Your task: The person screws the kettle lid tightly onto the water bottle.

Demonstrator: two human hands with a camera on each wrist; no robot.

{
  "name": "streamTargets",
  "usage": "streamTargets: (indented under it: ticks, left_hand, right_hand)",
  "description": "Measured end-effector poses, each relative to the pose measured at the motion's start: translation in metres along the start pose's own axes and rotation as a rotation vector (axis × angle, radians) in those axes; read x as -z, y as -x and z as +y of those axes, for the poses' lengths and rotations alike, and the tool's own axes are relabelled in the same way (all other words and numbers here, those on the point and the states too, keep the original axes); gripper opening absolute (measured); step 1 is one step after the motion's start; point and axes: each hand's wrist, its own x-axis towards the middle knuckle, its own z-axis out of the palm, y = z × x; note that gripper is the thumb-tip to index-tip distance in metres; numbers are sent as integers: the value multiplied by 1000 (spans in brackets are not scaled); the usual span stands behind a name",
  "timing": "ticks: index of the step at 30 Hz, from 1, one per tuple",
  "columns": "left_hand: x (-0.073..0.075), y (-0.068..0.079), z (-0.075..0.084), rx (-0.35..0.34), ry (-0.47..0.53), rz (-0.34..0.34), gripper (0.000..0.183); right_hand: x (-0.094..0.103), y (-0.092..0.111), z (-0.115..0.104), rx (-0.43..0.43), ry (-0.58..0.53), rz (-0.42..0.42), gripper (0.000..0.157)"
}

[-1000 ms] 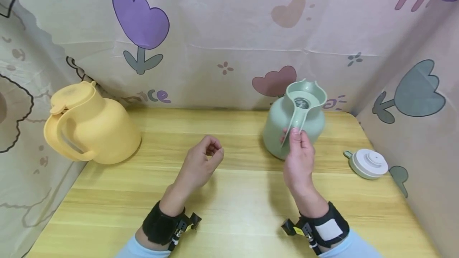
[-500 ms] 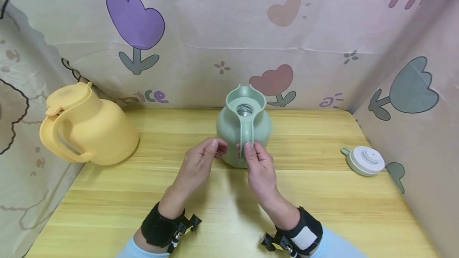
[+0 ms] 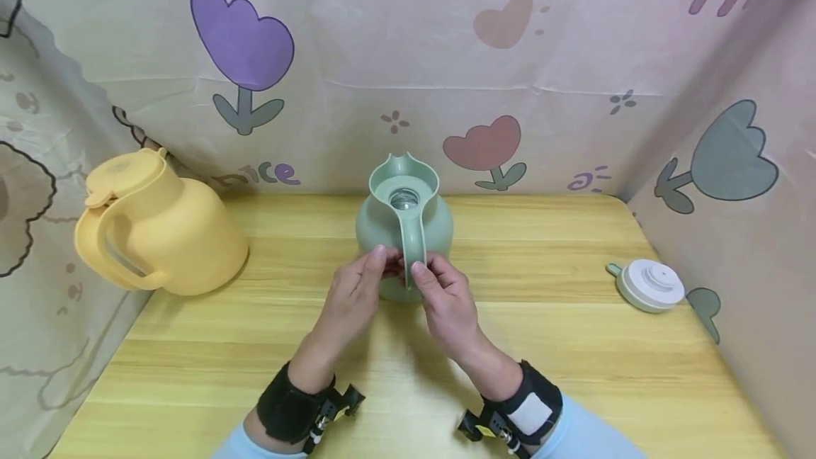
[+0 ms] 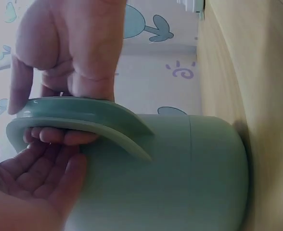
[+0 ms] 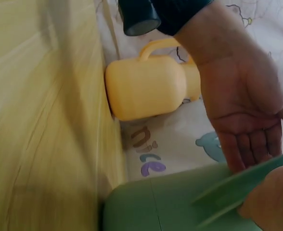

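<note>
A green vacuum jug (image 3: 370,232) stands upright on the table in front of me, its mouth uncovered and its handle (image 3: 413,232) towards me. My right hand (image 3: 449,310) grips that handle, with the thumb on the outer side and fingers through the loop, as the left wrist view shows. My left hand (image 3: 353,289) is at the left side of the handle. Its fingers (image 4: 69,183) are loosely bent beside the right fingertips and the jug's body; whether they touch cannot be told. The right wrist view shows the left palm (image 5: 247,96) turned up.
A yellow jug (image 3: 185,239) with its lid on stands at the left of the wooden table (image 3: 542,374). A white and green lid (image 3: 652,285) lies near the right edge. Patterned cloth (image 3: 357,34) encloses the back and both sides.
My right hand has carried the green jug leftward from the right side to the middle. My left hand has shifted slightly right, up to the handle. The yellow jug and loose lid stay put.
</note>
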Motion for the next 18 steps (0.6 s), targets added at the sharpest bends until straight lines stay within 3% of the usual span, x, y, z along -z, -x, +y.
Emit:
streamTargets:
  ticks: [4, 8, 13, 18]
  left_hand:
    - [-8, -1, 3, 42, 13, 3, 46]
    - [-23, -2, 7, 81, 4, -27, 44]
    - [-40, -5, 6, 104, 70, -109, 42]
    - [-32, -3, 1, 75, 40, -42, 42]
  right_hand:
    - [19, 2, 1, 89, 182, -12, 17]
    - [46, 1, -2, 156, 338, 39, 13]
    - [85, -6, -5, 102, 549, 165, 15]
    - [139, -11, -11, 49, 881, 270, 19]
